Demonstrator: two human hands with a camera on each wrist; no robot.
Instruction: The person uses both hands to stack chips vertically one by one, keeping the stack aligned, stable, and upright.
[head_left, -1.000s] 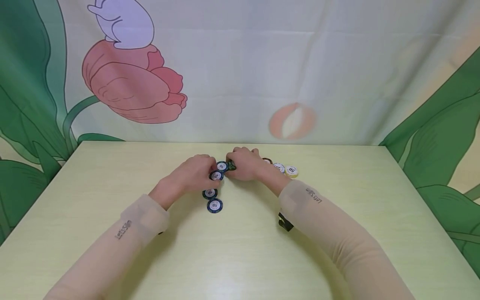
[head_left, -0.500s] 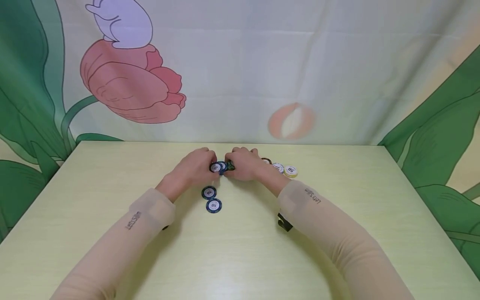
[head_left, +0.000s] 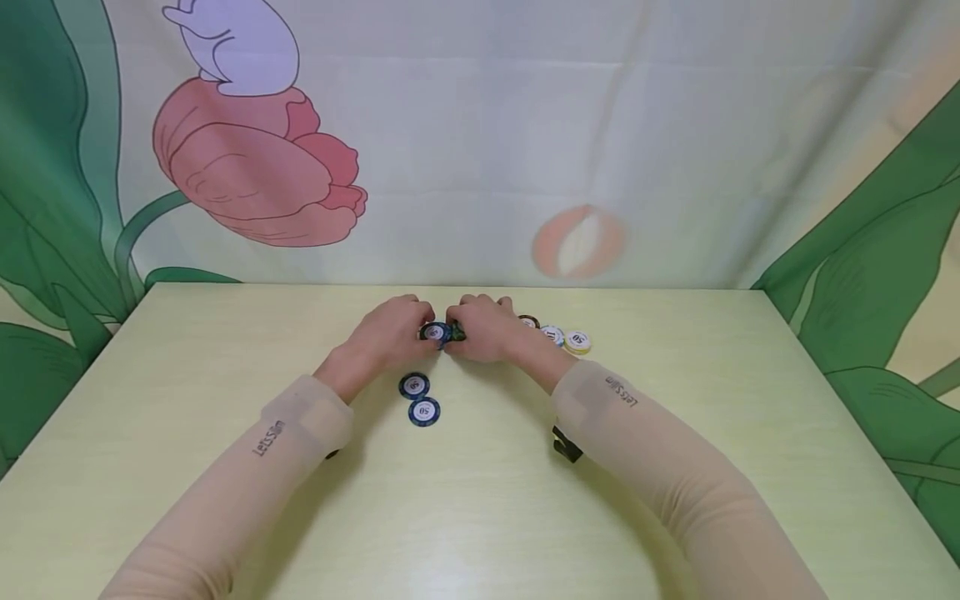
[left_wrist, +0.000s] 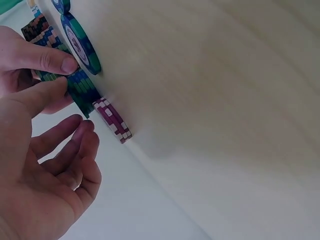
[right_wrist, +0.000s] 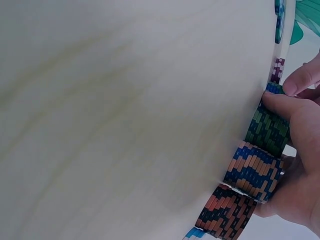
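My left hand (head_left: pixel 386 333) holds a blue poker chip (head_left: pixel 435 332) between thumb and fingers, on top of a blue stack at the far middle of the table. Close on its right, my right hand (head_left: pixel 487 331) curls round a stack of green chips (right_wrist: pixel 269 131), thumb in front. The two thumbs nearly meet where the blue and green stacks stand side by side. In the left wrist view, the left thumb lies against the blue stack (left_wrist: pixel 84 87) and its fingertips are just behind. A short maroon and white stack (left_wrist: pixel 113 120) stands beside it.
Two blue chips (head_left: pixel 414 386) lie flat nearer the person. Right of the green stack stand a blue and orange stack (right_wrist: pixel 254 171), a dark red and black stack (right_wrist: pixel 227 210), a white-topped stack (head_left: pixel 552 335) and a yellow-edged one (head_left: pixel 578 341). A printed curtain (head_left: pixel 450 167) hangs behind.
My left hand has moved away from me, bringing a blue chip from in front of the blue stack onto its top. The right hand has stayed at the green stack.
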